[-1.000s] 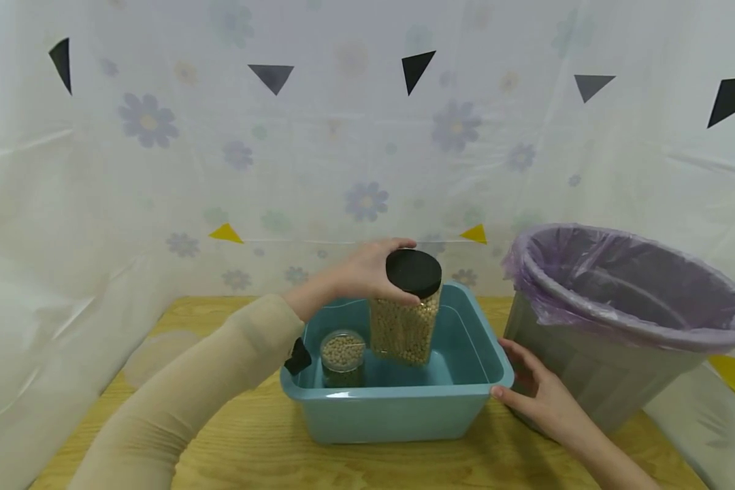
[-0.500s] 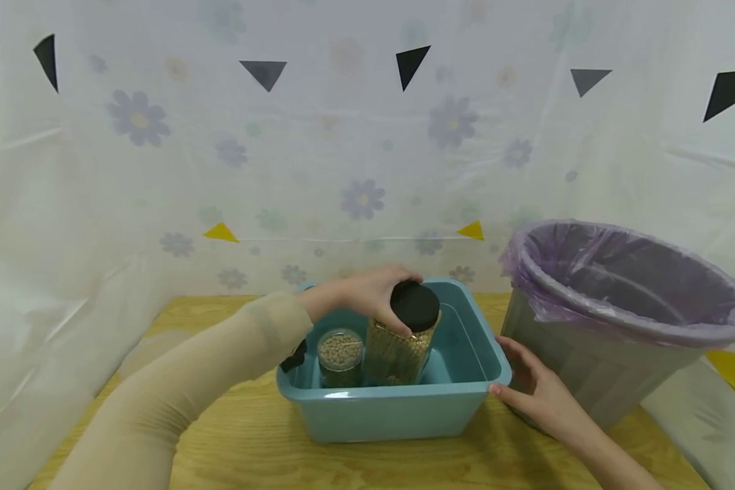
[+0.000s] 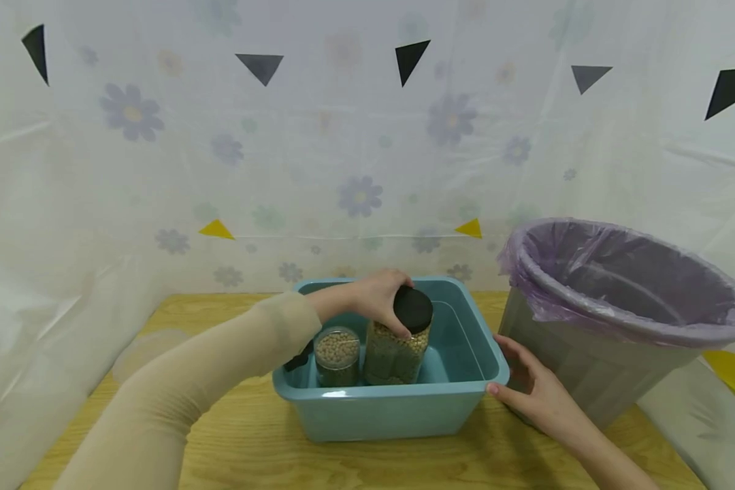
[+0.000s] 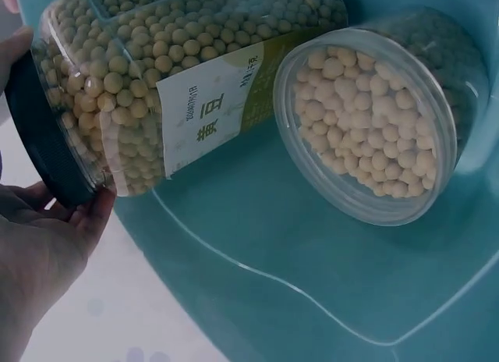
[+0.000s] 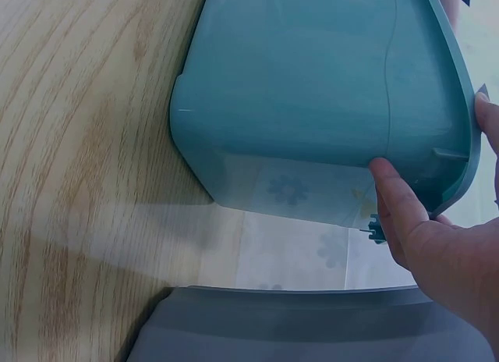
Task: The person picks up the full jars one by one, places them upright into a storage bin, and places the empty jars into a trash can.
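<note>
Inside the blue plastic tub (image 3: 380, 415), my left hand (image 3: 380, 299) grips a tall clear jar (image 3: 395, 357) by its black lid (image 3: 413, 309). Soybeans fill this jar, and a printed label (image 4: 204, 108) shows in the left wrist view. It stands slightly tilted, its base low in the tub. To its left sits a shorter round clear jar (image 3: 337, 357), also full of pale beans. My right hand (image 3: 545, 395) holds the tub's near right corner, thumb at the rim and fingers against the outer side wall (image 5: 312, 120).
A grey bin (image 3: 576, 361) with a purple liner bag (image 3: 545, 299) stands right of the tub, close behind my right hand. The wooden table (image 3: 245, 435) lies below. A flower-patterned white sheet (image 3: 318, 156) hangs behind its far edge.
My left hand has lowered the tall soybean jar into the tub, beside the shorter jar. My right hand has stayed at the tub's corner. The head view has shifted slightly.
</note>
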`<state>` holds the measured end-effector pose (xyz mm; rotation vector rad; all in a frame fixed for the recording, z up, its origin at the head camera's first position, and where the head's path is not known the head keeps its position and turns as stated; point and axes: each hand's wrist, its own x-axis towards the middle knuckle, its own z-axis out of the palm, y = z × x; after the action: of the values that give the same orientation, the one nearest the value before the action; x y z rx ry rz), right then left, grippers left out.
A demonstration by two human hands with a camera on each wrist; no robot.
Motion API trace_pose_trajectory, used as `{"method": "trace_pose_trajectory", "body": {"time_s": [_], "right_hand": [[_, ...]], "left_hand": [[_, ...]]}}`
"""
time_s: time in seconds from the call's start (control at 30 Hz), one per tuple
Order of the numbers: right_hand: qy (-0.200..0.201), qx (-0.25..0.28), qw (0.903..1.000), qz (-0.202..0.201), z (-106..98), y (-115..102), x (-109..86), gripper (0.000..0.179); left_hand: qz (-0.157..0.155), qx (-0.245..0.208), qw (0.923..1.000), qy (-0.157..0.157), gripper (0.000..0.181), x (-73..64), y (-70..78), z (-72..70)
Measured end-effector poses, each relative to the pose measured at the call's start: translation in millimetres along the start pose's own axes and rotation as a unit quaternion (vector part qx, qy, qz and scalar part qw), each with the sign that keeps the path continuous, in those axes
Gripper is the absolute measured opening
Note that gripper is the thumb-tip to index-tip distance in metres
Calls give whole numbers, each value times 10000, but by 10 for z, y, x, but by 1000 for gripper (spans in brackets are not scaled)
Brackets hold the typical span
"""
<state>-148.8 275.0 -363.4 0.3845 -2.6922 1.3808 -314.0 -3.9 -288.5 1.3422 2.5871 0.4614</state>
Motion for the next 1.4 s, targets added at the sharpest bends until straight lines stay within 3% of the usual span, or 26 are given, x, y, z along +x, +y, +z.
{"method": "trace_pose_trajectory", "body": {"time_s": [0.57, 0.97, 1.2, 1.4], "right_hand": [[70, -101, 9999, 70, 15, -35, 21, 73], [99, -222, 9996, 121, -7, -31, 7, 74], [114, -203, 9996, 141, -6, -23, 6, 73], [104, -73, 9999, 13, 10, -9, 0, 73]], "left_hand": [[-617, 199, 9977, 188, 84, 147, 80, 103], [-820, 224, 9964, 17, 91, 149, 142, 114], [-1062, -105, 9939, -294, 101, 44, 170, -23], [-1092, -643, 9919, -86, 98, -172, 138, -152]]}}
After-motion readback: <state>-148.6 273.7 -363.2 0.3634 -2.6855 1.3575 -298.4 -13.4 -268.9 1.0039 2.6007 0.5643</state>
